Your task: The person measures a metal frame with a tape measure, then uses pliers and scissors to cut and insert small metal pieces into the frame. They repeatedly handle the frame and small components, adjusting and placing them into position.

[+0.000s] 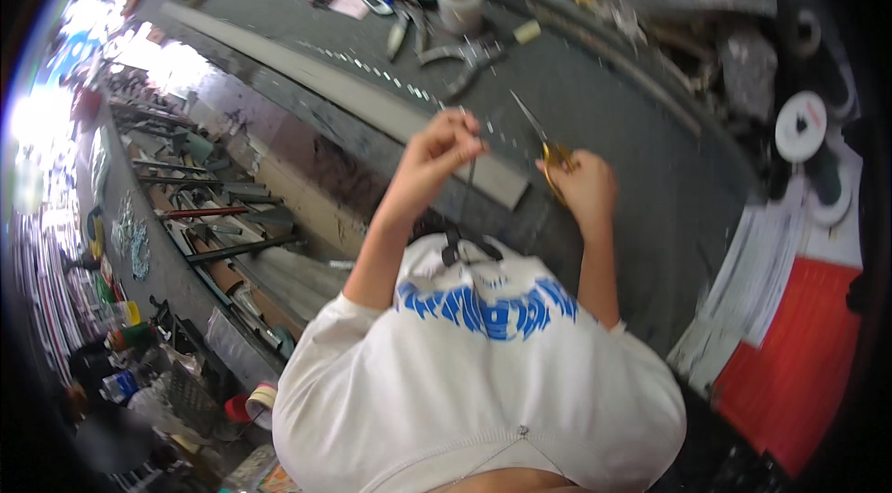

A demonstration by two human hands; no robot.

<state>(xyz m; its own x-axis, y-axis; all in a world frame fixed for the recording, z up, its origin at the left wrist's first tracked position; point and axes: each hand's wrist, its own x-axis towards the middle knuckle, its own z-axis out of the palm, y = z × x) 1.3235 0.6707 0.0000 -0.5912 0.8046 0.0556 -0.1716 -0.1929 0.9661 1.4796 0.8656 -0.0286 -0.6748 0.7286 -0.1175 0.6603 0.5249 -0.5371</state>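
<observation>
Centre frame, left hand (444,144) pinches a thin dark cord (467,196) hanging down toward the white shirt. Right hand (583,184) fingers wrap gold-handled scissors (544,142), slim metal blades pointing up-left, apart from the cord. Long flat grey strip (372,98) runs diagonally across the dark workbench (632,121); tape roll (459,0) upper centre, bare bench to the right.

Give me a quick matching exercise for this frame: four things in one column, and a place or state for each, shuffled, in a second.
Things:
1. scissors
2. dark cord
3. tape roll
4. red sheet

Places or states:
A. lying at the bench's right edge
B. gripped by the right hand
C. standing at the far side of the bench
D. pinched in the left hand, hanging down

Pairs: 1-B, 2-D, 3-C, 4-A
</observation>
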